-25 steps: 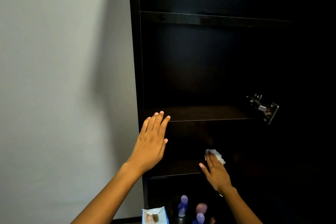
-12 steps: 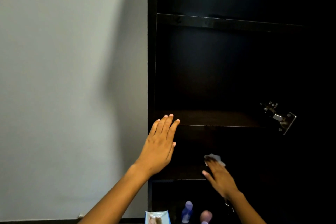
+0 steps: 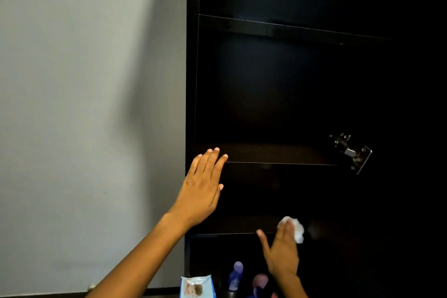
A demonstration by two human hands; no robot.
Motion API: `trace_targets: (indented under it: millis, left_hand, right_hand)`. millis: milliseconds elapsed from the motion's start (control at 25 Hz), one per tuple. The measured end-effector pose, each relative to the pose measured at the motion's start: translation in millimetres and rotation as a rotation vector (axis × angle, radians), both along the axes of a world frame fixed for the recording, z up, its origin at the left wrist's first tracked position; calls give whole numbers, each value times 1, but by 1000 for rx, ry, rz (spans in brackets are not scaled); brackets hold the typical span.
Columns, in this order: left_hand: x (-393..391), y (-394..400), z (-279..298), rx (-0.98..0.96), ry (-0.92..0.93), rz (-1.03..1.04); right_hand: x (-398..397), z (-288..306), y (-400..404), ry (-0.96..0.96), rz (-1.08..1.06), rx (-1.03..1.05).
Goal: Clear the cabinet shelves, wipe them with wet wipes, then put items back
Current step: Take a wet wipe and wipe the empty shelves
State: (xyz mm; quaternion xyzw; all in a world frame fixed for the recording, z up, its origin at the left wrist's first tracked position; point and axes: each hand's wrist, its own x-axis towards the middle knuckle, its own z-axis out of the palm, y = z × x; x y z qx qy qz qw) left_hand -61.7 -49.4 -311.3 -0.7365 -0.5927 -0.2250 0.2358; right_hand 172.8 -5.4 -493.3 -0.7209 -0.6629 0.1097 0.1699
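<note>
Right hand [image 3: 281,253], fingers extended, presses a crumpled white wet wipe [image 3: 295,228] onto the lower dark wooden shelf [image 3: 232,225] at 5 o'clock; left hand [image 3: 202,192], flat and empty, braces the cabinet at 9 o'clock. Risk: loose wipe slipping free and unwiped back corners.

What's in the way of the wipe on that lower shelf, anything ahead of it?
Nothing visible. The right hand presses the wipe on the lower shelf, which looks bare, though its right end is too dark to tell.
</note>
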Motion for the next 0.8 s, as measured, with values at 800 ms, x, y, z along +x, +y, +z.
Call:
trace_targets:
  millis: [800]
  left_hand:
    - [1,-2,2,-20,-26,-18]
  right_hand:
    - [35,14,-9,229,-72,129]
